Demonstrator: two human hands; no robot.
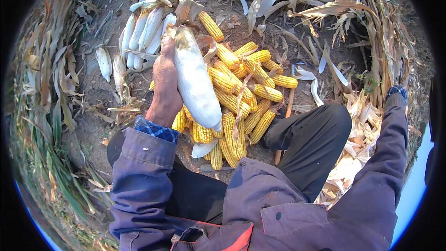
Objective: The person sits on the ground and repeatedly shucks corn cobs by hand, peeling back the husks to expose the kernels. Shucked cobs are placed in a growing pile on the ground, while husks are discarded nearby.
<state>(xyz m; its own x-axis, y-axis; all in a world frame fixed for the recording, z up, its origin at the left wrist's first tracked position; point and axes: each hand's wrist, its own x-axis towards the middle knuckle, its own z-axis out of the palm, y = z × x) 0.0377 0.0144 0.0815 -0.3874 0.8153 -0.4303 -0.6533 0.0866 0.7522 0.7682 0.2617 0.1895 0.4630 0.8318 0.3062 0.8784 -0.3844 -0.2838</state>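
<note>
My left hand point(165, 80) is closed around an ear of corn in its pale husk point(197, 80), held by its upper end with the tip pointing down towards my lap. Beneath and right of that ear lies a heap of bare yellow corn cobs point(231, 139) on the soil between my knees. Several ears in white husks point(141, 33) lie together beyond my left hand. My right arm reaches out to the right; its sleeve ends at the standing corn stalks, and the right hand itself cannot be seen.
Dry corn stalks point(379, 35) rise in a bank at the right, others point(52, 87) at the left. Loose stripped husks point(359, 129) are piled beside my right knee. A tool with a wooden handle point(290, 103) lies partly under my right leg. A small husked ear point(104, 63) lies at the left.
</note>
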